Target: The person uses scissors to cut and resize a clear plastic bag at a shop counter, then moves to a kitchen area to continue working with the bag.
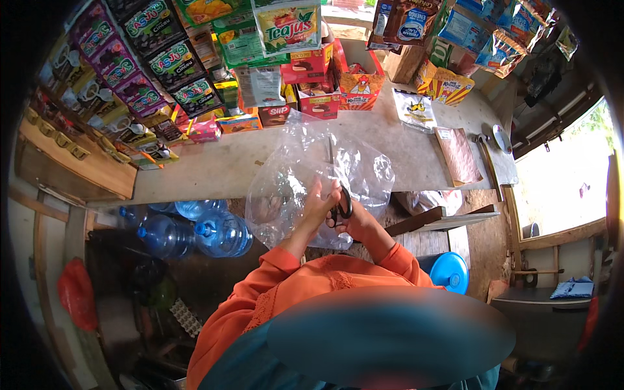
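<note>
A large clear plastic bag (278,190) spreads over the counter's front edge and hangs down before my body. My right hand (363,222) grips scissors (345,204) by their black handles. The scissors' blades point away from me across the plastic, and they look close together. Right beside the handles, my left hand (317,207) holds the plastic, with its fingertips almost at the scissors. Glare on the film hides exactly where it is pinched and whether the blades are in it.
Strings of drink sachets (178,66) hang over the counter (209,170). Snack boxes (319,105) line its back. To the right lie a white pouch (414,109), a pink paper pad (458,156) and a hammer-like tool (489,163). Blue water jugs (222,234) stand below left, a blue-lidded container (449,273) below right.
</note>
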The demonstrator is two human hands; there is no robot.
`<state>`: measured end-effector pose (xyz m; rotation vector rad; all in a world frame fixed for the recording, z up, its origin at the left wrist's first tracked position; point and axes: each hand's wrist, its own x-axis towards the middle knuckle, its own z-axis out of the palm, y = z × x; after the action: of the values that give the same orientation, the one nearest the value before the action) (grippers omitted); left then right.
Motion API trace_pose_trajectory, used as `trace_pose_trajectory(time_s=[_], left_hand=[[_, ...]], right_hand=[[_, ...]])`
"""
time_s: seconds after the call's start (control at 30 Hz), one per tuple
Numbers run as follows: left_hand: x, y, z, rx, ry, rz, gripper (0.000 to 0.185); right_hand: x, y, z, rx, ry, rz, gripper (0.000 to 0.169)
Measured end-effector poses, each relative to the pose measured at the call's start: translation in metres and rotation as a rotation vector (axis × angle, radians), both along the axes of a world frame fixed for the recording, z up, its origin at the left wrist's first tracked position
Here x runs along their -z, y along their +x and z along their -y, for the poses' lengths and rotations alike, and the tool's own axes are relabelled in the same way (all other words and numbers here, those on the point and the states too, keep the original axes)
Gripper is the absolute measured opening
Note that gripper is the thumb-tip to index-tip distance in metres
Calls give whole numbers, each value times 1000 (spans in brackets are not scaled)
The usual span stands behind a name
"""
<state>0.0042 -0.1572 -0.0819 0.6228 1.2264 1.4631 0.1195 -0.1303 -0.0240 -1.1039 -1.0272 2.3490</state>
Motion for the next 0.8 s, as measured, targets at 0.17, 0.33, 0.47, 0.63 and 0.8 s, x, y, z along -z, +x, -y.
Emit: trace_pose_trajectory(time_s=[0.17, 0.33, 0.47, 0.63, 0.8], left_hand=[[-35, -6, -10, 134, -106, 137, 65], [-45, -13, -23, -11, -42, 35, 62], [-29, -15, -19, -46, 139, 123, 60], [-54, 0, -6, 84, 88, 135, 57], [-35, -17, -23, 135, 16, 241, 56]], right_hand=[[0, 1, 2, -74, 49, 30, 57], [-7, 0, 8, -69, 29, 75, 55], [-18, -3, 14, -55, 41, 72, 59], [-10, 2, 11, -54, 36, 51, 58], [-11, 3, 13, -102, 73, 33, 61]])
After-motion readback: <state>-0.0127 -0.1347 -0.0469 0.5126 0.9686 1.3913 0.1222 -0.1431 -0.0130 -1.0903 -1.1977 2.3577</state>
